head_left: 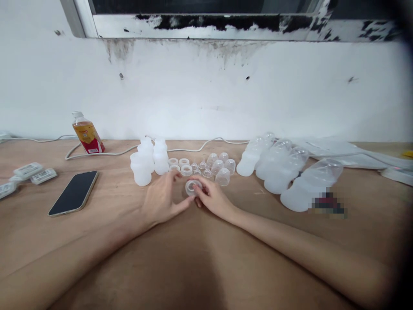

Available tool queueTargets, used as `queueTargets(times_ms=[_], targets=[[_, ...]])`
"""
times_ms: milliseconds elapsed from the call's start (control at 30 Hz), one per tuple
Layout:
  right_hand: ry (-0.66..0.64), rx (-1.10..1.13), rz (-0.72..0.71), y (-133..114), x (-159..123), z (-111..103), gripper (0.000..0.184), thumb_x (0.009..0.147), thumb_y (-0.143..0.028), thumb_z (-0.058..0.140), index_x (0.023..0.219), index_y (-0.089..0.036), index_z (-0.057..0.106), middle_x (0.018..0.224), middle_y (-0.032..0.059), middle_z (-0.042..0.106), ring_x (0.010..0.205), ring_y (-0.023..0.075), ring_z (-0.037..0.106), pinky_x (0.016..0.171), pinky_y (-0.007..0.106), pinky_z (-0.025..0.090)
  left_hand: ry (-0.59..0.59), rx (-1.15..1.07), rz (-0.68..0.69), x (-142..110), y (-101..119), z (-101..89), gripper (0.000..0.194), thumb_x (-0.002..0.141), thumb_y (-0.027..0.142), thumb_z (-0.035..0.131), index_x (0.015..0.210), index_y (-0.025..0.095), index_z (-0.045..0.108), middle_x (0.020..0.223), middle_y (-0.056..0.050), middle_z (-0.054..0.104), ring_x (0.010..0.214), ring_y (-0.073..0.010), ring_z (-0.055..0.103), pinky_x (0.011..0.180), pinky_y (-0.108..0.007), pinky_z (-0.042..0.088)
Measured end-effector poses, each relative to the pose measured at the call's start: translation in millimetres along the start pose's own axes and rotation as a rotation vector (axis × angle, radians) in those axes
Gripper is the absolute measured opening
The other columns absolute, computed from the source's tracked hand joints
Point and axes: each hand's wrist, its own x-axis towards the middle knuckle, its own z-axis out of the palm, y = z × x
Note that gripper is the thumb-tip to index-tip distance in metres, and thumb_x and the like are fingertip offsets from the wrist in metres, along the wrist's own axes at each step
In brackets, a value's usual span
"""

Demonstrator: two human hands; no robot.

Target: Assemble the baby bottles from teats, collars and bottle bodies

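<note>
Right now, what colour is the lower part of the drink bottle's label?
Red; it shows best in the head view, on the bottle.

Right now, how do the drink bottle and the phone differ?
The drink bottle stands upright; the phone lies flat. The drink bottle is yellow and red, while the phone shows a dark screen. The drink bottle is closer to the wall than the phone is. Both rest on the table.
</note>
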Motion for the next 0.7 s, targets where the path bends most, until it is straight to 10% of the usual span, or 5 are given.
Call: queueTargets(times_ms=[133, 300, 467, 700], targets=[[0.051, 0.285, 0.126, 5, 5, -1, 0.032, 0.079, -0.033, 0.042, 0.110, -0.023, 0.040, 0.065, -0.0017, 0.052, 0.046, 0.0087, 0.051, 0.030, 0.015, 0.032, 0.482, 0.145, 0.055, 18, -19, -30.6, 0.059, 0.065, 0.036, 0.063, 0.111, 0.018, 0.031, 0.117, -0.013, 0.039, 0.111, -0.0257, 0.037, 0.086, -0.040, 0.036], [0.091, 0.423, 0.209, 1, 6, -3, 0.034, 0.075, -0.039, 0.048, 0.106, -0.026, 0.039, 0.076, 0.0004, 0.050, 0.060, 0.0114, 0.056, 0.031, 0.014, 0.037, 0.589, 0.134, -0.230, 27, -63, -25.7, 0.069, 0.060, 0.039, 0.065, 0.112, 0.013, 0.028, 0.113, -0.014, 0.035, 0.109, -0.0292, 0.035, 0.089, -0.047, 0.033], [0.121, 0.536, 0.236, -3, 6, -4, 0.028, 0.080, -0.046, 0.035, 0.098, -0.025, 0.043, 0.071, -0.0007, 0.045, 0.054, 0.0097, 0.053, 0.029, 0.014, 0.035, 0.484, -0.094, -0.322, 8, -68, 1.8, 0.056, 0.066, 0.031, 0.060, 0.111, 0.013, 0.031, 0.109, -0.012, 0.039, 0.104, -0.0256, 0.042, 0.087, -0.043, 0.037], [0.114, 0.549, 0.247, -2, 6, -5, 0.030, 0.080, -0.045, 0.037, 0.104, -0.026, 0.040, 0.066, -0.0022, 0.043, 0.054, 0.0093, 0.052, 0.033, 0.014, 0.035, -0.025, -0.606, -0.214, 3, -35, 10.2, 0.047, 0.067, 0.032, 0.060, 0.106, 0.017, 0.039, 0.107, -0.008, 0.052, 0.099, -0.0203, 0.050, 0.084, -0.035, 0.042]])
